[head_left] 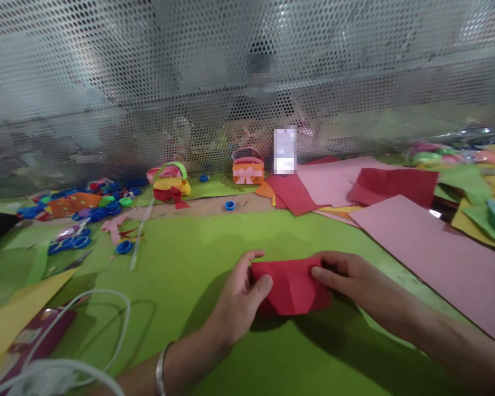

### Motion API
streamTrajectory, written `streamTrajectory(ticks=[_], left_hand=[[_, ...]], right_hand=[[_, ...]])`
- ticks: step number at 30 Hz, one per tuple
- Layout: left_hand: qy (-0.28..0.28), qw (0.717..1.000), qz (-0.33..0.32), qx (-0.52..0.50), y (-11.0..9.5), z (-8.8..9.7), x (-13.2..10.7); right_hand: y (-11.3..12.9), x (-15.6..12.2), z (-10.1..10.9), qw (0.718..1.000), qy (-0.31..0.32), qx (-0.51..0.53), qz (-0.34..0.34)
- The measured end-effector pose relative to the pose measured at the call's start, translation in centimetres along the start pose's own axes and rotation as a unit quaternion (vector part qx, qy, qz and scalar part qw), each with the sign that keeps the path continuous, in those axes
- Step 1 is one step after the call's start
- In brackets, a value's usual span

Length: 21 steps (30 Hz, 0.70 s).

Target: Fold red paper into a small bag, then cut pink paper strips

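Observation:
A folded piece of red paper (295, 289) is held just above the green tabletop (181, 247), a little right of the middle. Its front shows a flap with slanted sides and a crease down the centre. My left hand (243, 294) grips its left end, thumb on the front face and fingers behind. At the right end my right hand (346, 275) pinches the upper corner between thumb and fingers. The fingertips behind the paper are partly hidden.
Pink paper sheets (429, 258) and a dark red sheet (391, 187) lie at right. Small paper baskets (248, 171) stand by the perforated metal wall (148, 82). Blue-handled scissors (72, 242), a clear stick (140, 239) and a white cable (126, 308) are at left.

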<state>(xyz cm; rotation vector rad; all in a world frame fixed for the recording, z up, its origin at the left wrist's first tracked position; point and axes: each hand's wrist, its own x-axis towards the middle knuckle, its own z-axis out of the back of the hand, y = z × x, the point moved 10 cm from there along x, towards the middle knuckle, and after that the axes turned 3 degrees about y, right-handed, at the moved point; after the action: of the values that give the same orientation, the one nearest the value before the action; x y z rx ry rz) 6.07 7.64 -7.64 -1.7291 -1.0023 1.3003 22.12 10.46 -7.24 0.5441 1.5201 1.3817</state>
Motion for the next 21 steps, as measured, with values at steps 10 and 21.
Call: streamTrajectory(ticks=[10, 21], left_hand=[[-0.013, 1.000, 0.001, -0.017, 0.4, 0.8, 0.5], [0.017, 0.996, 0.022, -0.086, 0.1, 0.3, 0.4]], right_hand=[[2.4, -0.4, 0.0, 0.998, -0.022, 0.011, 0.059], [3.8, -1.3, -0.3, 0.990, -0.042, 0.022, 0.134]])
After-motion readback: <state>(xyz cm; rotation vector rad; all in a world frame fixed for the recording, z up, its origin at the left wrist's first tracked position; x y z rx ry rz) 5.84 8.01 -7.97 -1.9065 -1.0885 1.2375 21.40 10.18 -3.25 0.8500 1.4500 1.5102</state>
